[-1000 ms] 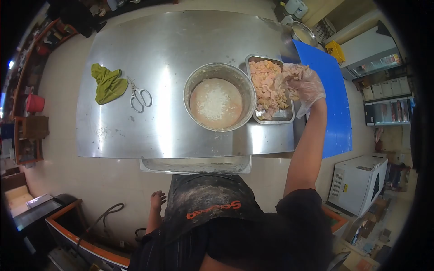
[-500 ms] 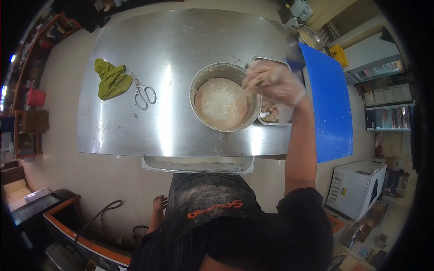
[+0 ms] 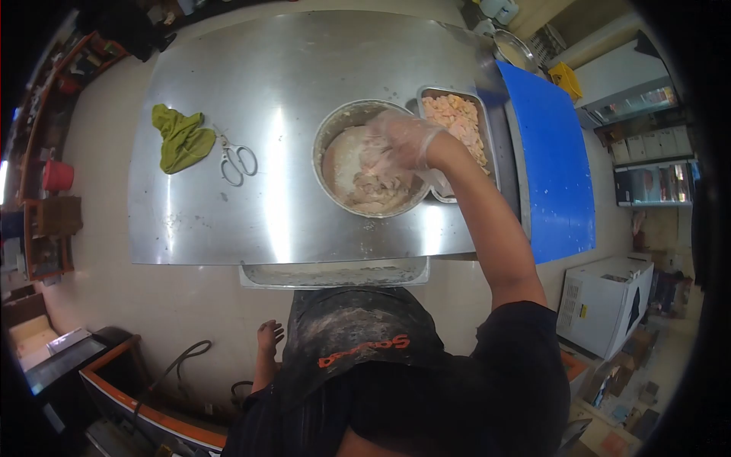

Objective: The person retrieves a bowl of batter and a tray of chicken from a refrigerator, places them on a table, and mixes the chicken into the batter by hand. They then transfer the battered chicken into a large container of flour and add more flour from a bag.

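My right hand (image 3: 403, 139), in a clear plastic glove, reaches into a round metal pot (image 3: 318, 156). Its fingers are blurred and partly hidden over pale, floury pieces (image 3: 378, 190) in the pot's right side. White powder (image 3: 348, 164) covers the mix on the left side. Right beside the pot, partly under my forearm, is a metal tray (image 3: 488, 122) of pinkish chopped pieces (image 3: 455, 114). My left hand (image 3: 270, 335) hangs bare below the table edge, fingers apart, holding nothing.
Scissors (image 3: 237, 161) and a green cloth (image 3: 183, 139) lie on the steel table (image 3: 244, 76) to the left. A blue board (image 3: 552, 164) covers the right end. A long metal pan (image 3: 335, 274) sits under the front edge.
My right hand has moved left and down from above the tray into the pot. Pale pieces it carried now lie in the pot, and more of the tray shows.
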`<state>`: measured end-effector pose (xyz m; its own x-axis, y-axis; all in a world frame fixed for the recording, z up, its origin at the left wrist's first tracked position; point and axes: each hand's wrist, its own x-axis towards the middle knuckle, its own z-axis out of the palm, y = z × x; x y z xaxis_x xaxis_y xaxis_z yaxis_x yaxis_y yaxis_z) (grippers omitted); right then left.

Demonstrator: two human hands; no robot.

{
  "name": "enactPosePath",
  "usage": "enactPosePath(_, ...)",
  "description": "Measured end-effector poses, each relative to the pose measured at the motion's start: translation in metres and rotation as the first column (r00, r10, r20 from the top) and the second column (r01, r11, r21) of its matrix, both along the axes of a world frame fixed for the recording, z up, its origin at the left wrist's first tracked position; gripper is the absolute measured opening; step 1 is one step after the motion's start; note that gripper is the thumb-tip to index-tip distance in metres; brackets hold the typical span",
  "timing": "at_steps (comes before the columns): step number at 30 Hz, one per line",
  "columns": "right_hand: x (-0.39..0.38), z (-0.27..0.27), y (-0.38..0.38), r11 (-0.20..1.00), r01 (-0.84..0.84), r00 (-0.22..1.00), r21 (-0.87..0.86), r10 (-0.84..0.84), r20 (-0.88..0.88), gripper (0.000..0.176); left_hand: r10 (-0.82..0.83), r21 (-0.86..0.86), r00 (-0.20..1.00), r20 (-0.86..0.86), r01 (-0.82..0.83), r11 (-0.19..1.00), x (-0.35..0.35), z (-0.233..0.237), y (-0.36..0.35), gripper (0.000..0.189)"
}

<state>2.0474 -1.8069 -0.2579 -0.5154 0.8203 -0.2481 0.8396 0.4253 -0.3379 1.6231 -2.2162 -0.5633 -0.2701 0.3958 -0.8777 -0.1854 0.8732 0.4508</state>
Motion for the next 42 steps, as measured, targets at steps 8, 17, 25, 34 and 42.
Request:
enactPosePath(8, 0.125, 0.013, -0.006, 0.921, 0.388, 0.921, 0.03, -0.389, 0.031, 0.053, -0.098, 0.01, 0.995, -0.027, 0.098, 0.995, 0.013, 0.011, -0.017, 0.038)
enactPosePath(17, 0.132, -0.104, -0.074, 0.515, 0.842, 0.493, 0.158, -0.855, 0.158, 0.054, -0.409, 0.086, 0.907, -0.1, 0.417, 0.905, -0.009, -0.03, -0.054, 0.04)
enactPosePath(25, 0.169, -0.14, -0.079, 0.705, 0.605, 0.787, 0.369, -0.599, -0.146, 0.037, -0.284, 0.036, 0.953, -0.107, 0.289, 0.957, 0.013, 0.018, 0.007, 0.039)
enactPosePath(34, 0.147, -0.174, -0.074, 0.877, 0.452, 0.884, 0.164, -0.465, 0.049, 0.028, -0.171, 0.021, 0.984, -0.044, 0.172, 0.985, 0.005, 0.018, 0.037, 0.035)
enactPosePath(42, 0.116, 0.0, -0.069, 0.805, 0.568, 0.814, -0.174, -0.517, 0.263, 0.056, -0.445, 0.049, 0.886, -0.128, 0.454, 0.889, -0.011, -0.013, -0.002, 0.039)
